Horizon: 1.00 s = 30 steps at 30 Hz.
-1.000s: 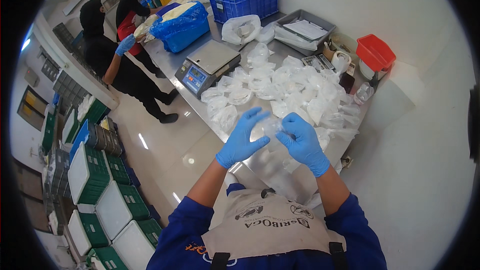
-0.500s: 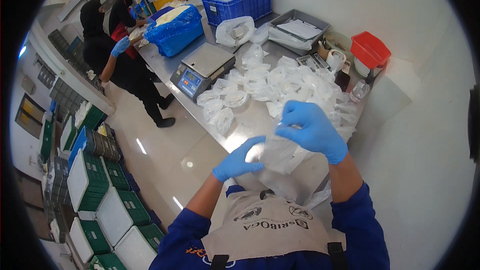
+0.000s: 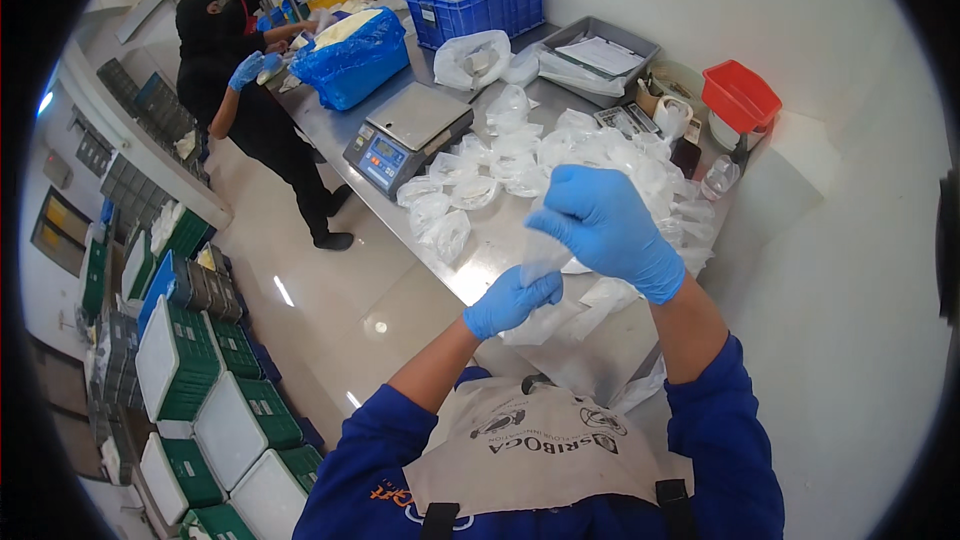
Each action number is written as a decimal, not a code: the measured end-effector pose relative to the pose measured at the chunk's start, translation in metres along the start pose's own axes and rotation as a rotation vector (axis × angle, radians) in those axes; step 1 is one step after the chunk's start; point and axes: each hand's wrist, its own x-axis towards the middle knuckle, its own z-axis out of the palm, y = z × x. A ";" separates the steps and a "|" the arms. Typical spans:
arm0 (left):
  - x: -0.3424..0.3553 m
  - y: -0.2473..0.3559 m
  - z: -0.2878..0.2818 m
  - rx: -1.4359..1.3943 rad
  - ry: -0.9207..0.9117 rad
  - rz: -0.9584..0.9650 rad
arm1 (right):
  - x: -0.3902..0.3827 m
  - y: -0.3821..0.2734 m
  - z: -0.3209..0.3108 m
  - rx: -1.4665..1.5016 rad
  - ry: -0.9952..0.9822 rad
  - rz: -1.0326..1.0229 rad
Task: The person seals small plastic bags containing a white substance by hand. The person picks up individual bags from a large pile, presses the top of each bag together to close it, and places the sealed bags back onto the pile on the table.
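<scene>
The left hand [image 3: 515, 302], whose fingers stood apart half a second ago, has now closed on the thin clear bag [image 3: 543, 254], while the right hand [image 3: 612, 230] pinches its upper end, thumb and fingers together. The bag stretches between them above the near end of the metal surface [image 3: 500, 240], so the plastic now seems under control from both ends. Filled bags [image 3: 585, 150] crowd the middle; the scale [image 3: 410, 135] sits along the left edge.
</scene>
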 end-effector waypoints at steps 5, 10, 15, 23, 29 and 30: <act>-0.007 -0.008 0.004 -0.042 0.116 0.071 | -0.002 0.005 -0.011 0.203 0.251 0.212; -0.010 0.002 -0.007 -0.012 0.111 -0.038 | -0.004 0.012 -0.013 0.143 0.332 0.214; -0.018 0.011 -0.023 0.020 0.096 -0.057 | -0.009 -0.027 0.002 -0.590 0.398 -0.188; -0.051 -0.014 -0.045 0.265 -0.007 0.066 | -0.109 0.072 0.000 -0.334 -0.385 0.263; -0.005 -0.022 -0.048 0.633 0.629 0.370 | -0.111 -0.001 0.070 0.670 -0.347 0.450; 0.007 -0.001 -0.037 0.413 0.647 0.345 | -0.118 -0.004 0.099 1.119 -0.406 0.508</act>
